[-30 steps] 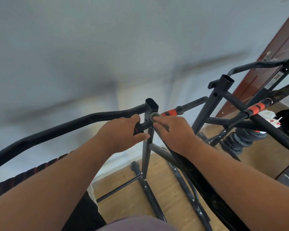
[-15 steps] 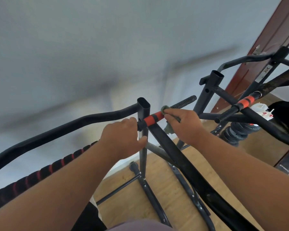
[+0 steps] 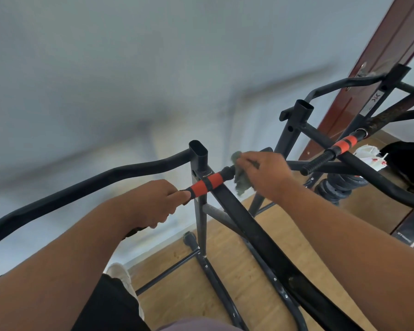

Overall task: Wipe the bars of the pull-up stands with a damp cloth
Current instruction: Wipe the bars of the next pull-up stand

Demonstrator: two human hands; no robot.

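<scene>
Left hand: the left hand [image 3: 153, 203] curls round the near end of the handle bar [image 3: 207, 182], steadying it just beside the upright post [image 3: 198, 163].
Right hand: the right hand [image 3: 264, 174] pinches the grey-green cloth [image 3: 240, 180] against the bar's far black section.
Bar axis: runs from lower left up to the right, away from the person.
Nearer hand: the right, already on the unwiped outer end.
Second stand: its handle [image 3: 332, 151] lies well apart, to the right.

A crumpled grey-green damp cloth [image 3: 240, 177] wraps the black ribbed end of a handle bar [image 3: 209, 182] banded in orange on the near black pull-up stand [image 3: 198, 177]. A second black stand [image 3: 294, 130], with a matching orange-banded grip [image 3: 330, 154], rises just beyond it on the right.
</scene>
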